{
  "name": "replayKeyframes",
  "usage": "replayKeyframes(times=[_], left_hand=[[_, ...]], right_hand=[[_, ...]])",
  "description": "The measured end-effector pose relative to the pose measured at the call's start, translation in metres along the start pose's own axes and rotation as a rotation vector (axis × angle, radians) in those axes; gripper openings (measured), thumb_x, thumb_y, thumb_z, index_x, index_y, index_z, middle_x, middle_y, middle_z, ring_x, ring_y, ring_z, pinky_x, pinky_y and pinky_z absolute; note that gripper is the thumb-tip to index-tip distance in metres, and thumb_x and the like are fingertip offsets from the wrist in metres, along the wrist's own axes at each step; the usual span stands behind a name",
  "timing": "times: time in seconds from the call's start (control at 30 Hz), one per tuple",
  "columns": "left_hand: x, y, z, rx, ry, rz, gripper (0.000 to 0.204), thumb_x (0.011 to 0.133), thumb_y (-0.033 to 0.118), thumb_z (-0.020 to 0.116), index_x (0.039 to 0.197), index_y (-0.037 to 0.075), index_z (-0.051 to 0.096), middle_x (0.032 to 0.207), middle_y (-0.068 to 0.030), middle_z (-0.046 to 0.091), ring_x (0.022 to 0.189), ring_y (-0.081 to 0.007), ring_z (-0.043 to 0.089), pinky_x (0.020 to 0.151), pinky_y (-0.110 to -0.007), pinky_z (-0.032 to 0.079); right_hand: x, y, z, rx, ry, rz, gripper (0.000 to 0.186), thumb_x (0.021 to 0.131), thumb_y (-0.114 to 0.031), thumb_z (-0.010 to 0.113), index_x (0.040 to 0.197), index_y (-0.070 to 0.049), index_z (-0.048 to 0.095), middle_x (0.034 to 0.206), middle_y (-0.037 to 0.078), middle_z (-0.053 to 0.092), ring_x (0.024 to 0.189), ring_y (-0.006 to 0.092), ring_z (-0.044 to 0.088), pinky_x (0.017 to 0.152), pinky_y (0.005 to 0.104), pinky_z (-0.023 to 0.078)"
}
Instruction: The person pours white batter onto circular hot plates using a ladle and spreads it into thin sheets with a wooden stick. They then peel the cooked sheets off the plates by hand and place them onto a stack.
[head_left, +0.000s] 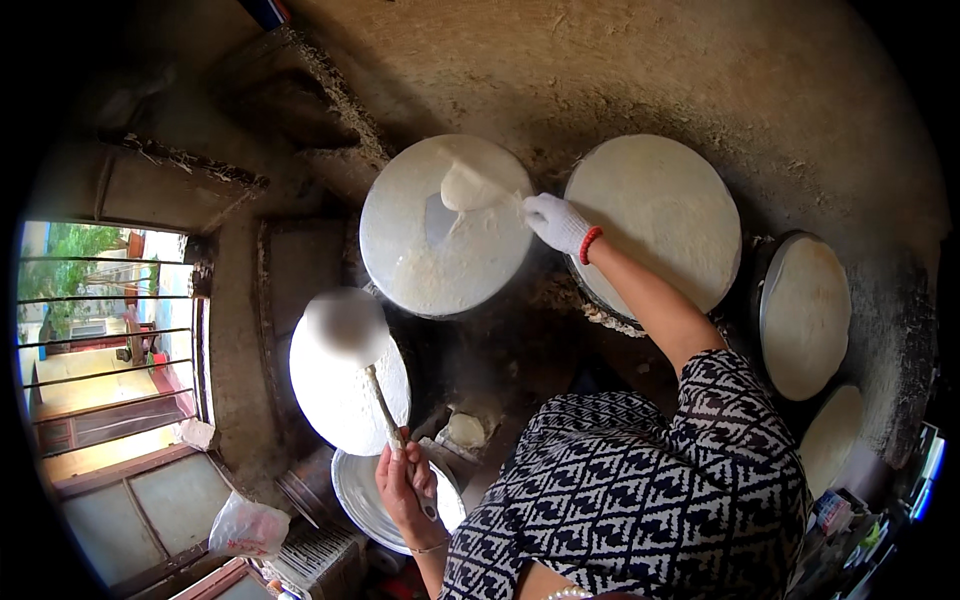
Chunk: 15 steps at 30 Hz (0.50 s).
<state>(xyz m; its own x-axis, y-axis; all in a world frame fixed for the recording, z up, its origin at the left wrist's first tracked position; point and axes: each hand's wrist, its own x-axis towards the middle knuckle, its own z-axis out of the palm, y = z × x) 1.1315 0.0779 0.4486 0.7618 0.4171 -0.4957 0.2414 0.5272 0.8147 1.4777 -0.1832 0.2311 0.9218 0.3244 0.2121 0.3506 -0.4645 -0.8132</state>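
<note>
My left hand (402, 480) is closed around the handle of a long-handled tool (379, 398). The tool's head is blurred, over a white round surface (345, 405); its kind cannot be made out. My right hand (556, 222), in a white knit glove with a red bead bracelet at the wrist, reaches to the right edge of the far round griddle (450, 275). Its fingers pinch the narrow end of a pale, batter-coloured flat piece (468, 188), rounded at its other end. Whether this is a spreader or a sheet of batter is unclear. A grey patch shows beside it on the griddle.
More pale-topped round griddles stand at right: a large one (655, 215), a tilted-looking one (806, 318) and one nearer (832, 440). A white basin (350, 497) sits below my left hand. A barred window (110, 340) and a plastic bag (248, 527) are at left.
</note>
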Motion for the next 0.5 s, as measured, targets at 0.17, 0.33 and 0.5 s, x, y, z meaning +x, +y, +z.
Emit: replayKeyframes(times=[0.17,0.33,0.5], left_hand=[[-0.005,-0.001,-0.01,-0.004,-0.014,0.01,0.033,0.099,0.015,0.051,0.124,-0.006,0.051,0.085,-0.0044,0.056,0.048,-0.0034,0.039,0.038,-0.018,0.033],[-0.003,-0.002,-0.022,0.011,-0.041,0.009,0.033,0.099,0.016,0.052,0.124,-0.006,0.051,0.085,-0.0038,0.056,0.049,-0.003,0.041,0.037,-0.018,0.034],[-0.012,0.003,-0.026,0.038,-0.022,0.007,0.032,0.099,0.016,0.052,0.123,-0.006,0.052,0.084,-0.0034,0.055,0.049,-0.0024,0.04,0.037,-0.018,0.033]], right_hand=[[-0.005,-0.012,0.001,-0.07,-0.084,-0.018,0.012,0.087,-0.015,0.056,0.093,-0.004,0.058,0.088,0.022,0.059,0.089,0.0428,0.057,0.076,0.0485,0.046],[-0.037,-0.024,0.004,-0.028,0.136,0.036,0.012,0.088,-0.012,0.056,0.095,-0.002,0.057,0.089,0.021,0.059,0.088,0.0414,0.057,0.076,0.0459,0.046],[-0.113,-0.055,0.052,0.002,0.222,0.132,0.01,0.087,-0.007,0.055,0.096,-0.002,0.053,0.082,0.024,0.056,0.082,0.043,0.056,0.071,0.0491,0.046]])
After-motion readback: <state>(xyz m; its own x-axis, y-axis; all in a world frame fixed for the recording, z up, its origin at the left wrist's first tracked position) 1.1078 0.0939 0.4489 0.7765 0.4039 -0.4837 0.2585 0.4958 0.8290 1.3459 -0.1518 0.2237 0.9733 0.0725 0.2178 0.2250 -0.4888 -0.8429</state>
